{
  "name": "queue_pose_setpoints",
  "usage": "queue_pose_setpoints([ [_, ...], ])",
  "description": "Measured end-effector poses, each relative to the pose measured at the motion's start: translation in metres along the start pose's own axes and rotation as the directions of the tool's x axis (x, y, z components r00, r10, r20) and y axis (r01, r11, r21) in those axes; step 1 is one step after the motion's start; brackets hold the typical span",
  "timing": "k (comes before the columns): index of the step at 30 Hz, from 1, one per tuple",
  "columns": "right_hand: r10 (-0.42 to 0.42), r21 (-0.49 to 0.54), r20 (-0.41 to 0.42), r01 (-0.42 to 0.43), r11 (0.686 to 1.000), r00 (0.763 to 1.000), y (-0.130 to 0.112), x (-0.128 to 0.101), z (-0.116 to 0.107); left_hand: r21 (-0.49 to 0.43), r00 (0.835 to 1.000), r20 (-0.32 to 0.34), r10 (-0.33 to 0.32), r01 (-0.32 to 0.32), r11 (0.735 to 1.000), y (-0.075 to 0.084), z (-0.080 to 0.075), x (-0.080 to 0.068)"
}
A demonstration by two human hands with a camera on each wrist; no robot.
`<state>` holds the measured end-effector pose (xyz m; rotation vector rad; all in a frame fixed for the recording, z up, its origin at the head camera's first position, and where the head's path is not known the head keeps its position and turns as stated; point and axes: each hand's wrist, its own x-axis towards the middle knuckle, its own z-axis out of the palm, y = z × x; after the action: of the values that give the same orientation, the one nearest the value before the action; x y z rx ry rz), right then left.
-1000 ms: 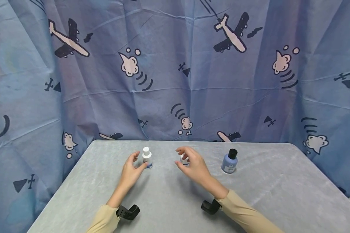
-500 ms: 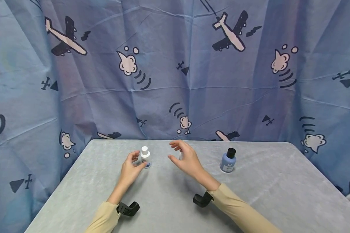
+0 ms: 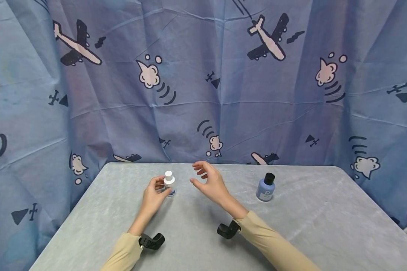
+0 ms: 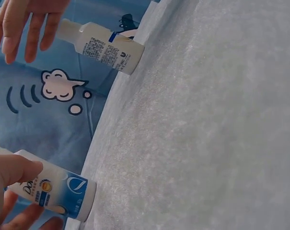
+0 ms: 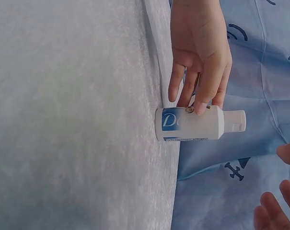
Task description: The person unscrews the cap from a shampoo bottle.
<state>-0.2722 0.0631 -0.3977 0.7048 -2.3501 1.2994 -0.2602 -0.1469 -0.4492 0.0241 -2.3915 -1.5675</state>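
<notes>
My left hand (image 3: pixel 157 192) grips a small white Dove bottle (image 3: pixel 169 183) that stands upright on the grey table (image 3: pixel 308 222). The left wrist view shows fingers and thumb on both sides of this bottle (image 4: pixel 56 191), and the right wrist view shows the fingertips on its body (image 5: pixel 192 124). My right hand (image 3: pixel 203 178) hovers open with spread fingers, just right of it. A second small white bottle (image 4: pixel 102 48) stands behind that hand, close to its fingertips (image 4: pixel 13 33) but apart; in the head view it is hidden.
A blue bottle with a black cap (image 3: pixel 266 187) stands upright to the right of my right hand. A blue curtain printed with aeroplanes (image 3: pixel 203 94) hangs close behind the table's far edge. Black wrist mounts (image 3: pixel 151 241) sit under both forearms.
My right hand has lifted off the second white bottle and drifted left and up, fingers spread. My left hand has closed its fingers more tightly on the Dove bottle.
</notes>
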Motion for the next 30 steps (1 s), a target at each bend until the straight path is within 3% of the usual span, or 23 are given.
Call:
queue_pose_setpoints([
  [5,0.018,0.02,0.004,-0.018,1.0,1.0,0.0,0.001,0.005,0.001,1.0,0.0,0.0,0.0,1.0,-0.003,0.005,0.0],
  [12,0.035,0.047,0.019,-0.036,0.998,0.999,0.0,0.001,0.011,-0.003,0.995,-0.059,0.081,-0.082,0.997,-0.007,0.011,-0.003],
  [19,0.027,0.037,0.016,-0.028,0.999,1.0,-0.002,0.004,0.012,-0.009,0.999,-0.04,0.008,-0.008,1.0,-0.01,0.015,0.004],
  [30,0.027,0.072,0.042,-0.03,0.997,0.999,-0.003,0.009,0.016,0.012,0.995,-0.088,0.044,-0.043,0.999,-0.01,0.018,0.003],
])
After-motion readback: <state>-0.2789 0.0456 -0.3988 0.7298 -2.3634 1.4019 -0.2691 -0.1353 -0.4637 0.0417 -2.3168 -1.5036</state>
